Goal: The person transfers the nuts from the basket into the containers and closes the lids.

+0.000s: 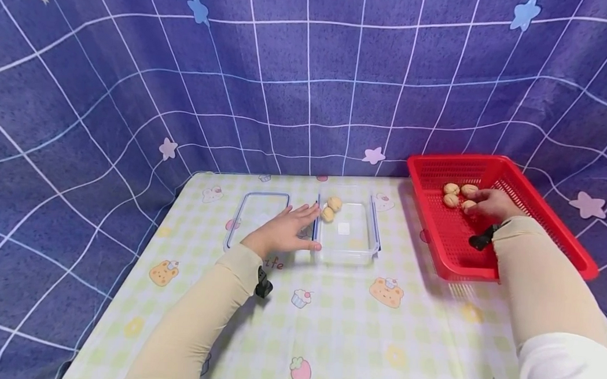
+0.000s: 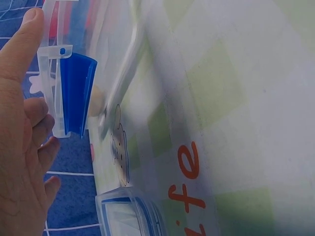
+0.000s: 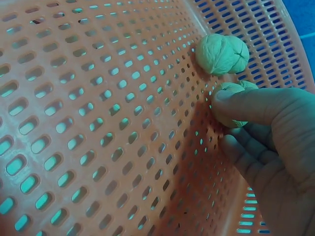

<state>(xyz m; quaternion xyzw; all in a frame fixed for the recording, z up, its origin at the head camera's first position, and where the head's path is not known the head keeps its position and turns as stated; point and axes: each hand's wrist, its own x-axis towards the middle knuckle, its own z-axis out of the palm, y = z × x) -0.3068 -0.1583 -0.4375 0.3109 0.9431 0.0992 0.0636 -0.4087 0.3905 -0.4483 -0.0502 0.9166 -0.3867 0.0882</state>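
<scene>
Touching the clear container (image 1: 346, 256) with the wide-spread left hand (image 1: 285, 230). Inside the red basket (image 1: 449, 233), pinching a walnut (image 3: 227, 118) between thumb and fingers of the right hand (image 1: 498, 205). Seemingly picking up; calls next for a careful lift.

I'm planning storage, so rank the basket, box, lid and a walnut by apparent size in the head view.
1. Basket
2. Box
3. Lid, partly hidden by the left hand
4. Walnut

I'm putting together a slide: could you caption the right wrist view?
The right grip pinches a walnut inside the perforated basket, with other walnuts close by.
</scene>
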